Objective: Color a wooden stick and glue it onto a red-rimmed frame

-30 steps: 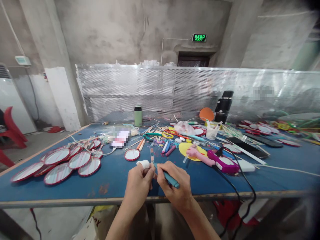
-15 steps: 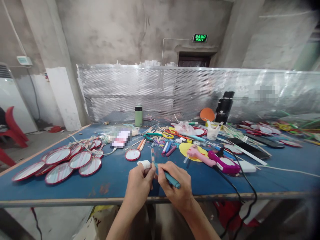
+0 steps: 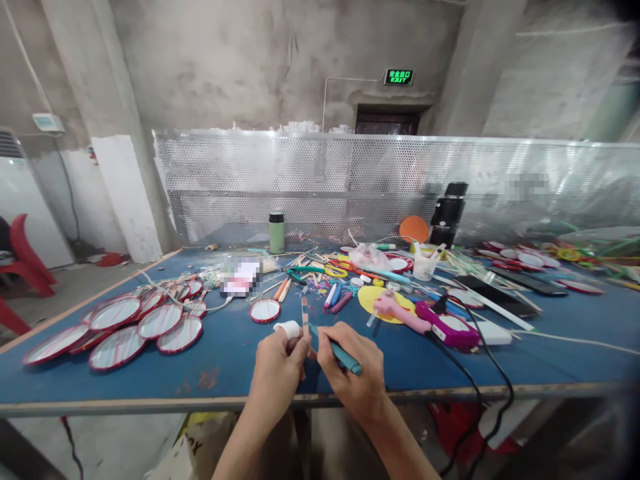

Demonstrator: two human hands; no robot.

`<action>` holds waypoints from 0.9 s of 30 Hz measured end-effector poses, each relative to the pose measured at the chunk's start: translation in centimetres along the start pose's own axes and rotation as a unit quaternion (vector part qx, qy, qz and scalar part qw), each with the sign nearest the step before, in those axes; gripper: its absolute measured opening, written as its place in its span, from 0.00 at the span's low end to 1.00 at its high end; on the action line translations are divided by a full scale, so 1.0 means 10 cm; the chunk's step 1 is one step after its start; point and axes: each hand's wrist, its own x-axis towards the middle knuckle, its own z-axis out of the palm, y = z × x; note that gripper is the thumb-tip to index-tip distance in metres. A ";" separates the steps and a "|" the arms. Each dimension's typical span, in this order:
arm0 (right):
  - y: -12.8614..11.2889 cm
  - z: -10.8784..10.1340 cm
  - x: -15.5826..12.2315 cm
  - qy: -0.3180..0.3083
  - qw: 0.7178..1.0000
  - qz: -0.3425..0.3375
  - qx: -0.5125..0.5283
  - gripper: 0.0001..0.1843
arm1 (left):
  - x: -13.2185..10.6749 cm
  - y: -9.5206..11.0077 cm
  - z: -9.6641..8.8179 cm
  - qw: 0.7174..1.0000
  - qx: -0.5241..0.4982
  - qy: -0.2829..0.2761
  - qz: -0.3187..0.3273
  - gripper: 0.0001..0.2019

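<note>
My left hand (image 3: 277,367) pinches a thin flat wooden stick (image 3: 305,313) that stands upright over the near part of the blue table (image 3: 230,353); its forefinger wears a white wrap. My right hand (image 3: 353,373) is closed around a teal marker pen (image 3: 343,356), whose tip meets the lower part of the stick. Both hands hover close together just above the table's front edge.
Several round red-rimmed discs (image 3: 120,323) lie at the left, and one more (image 3: 265,310) lies ahead of my hands. A pink and purple glue gun (image 3: 425,321) with a black cable (image 3: 480,373) lies at the right. Pens, sticks, a green bottle (image 3: 276,233) and a black flask (image 3: 447,213) stand farther back.
</note>
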 end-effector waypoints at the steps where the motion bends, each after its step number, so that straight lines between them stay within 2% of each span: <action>1: 0.00 0.00 0.00 -0.001 1.000 0.001 0.003 0.06 | 0.00 0.00 0.00 1.000 0.000 -0.001 0.000 0.15; 27: -0.01 -0.01 0.03 0.000 1.000 0.000 -0.001 0.06 | -0.02 0.04 -0.01 1.000 -0.007 -0.002 -0.007 0.16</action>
